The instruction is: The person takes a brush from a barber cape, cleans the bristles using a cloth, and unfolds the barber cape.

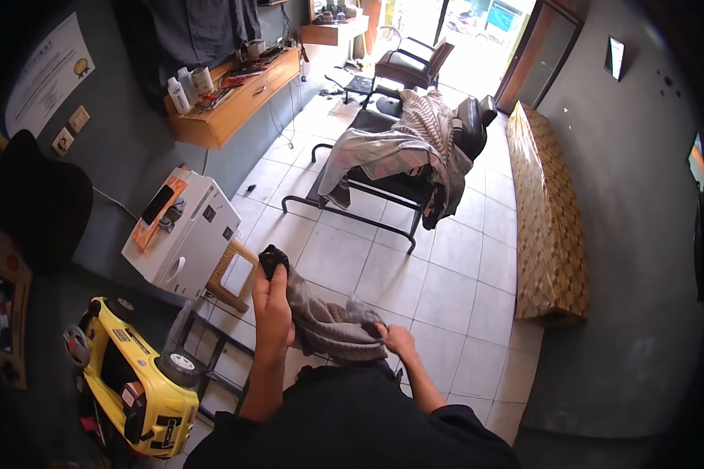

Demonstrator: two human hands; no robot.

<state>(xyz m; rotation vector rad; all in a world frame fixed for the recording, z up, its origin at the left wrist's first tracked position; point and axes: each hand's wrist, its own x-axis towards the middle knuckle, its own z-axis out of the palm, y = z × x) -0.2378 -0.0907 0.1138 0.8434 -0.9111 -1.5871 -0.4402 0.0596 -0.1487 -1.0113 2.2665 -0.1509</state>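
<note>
A grey-brown cloth with a ribbed, striped pattern [332,328] hangs bunched in front of my body. My left hand [272,309] is raised, its fingers closed around a dark, bunched end [272,259] at the cloth's upper left; whether that dark piece belongs to the cloth, I cannot tell. On the other side, my right hand [399,341] pinches the cloth's right edge. Farther ahead, a black barber chair [375,121] is draped with a similar striped cloth [430,117] and a pale grey garment or cloth [368,152] hanging over its side.
A white cabinet [199,227] stands left beside a wicker stool [231,289]. Nearer lies a yellow toy car [152,391] with a black metal frame [219,352] beside it. A wooden shelf [250,94] holds bottles and tools. Along the right wall runs a long patterned bench [547,227].
</note>
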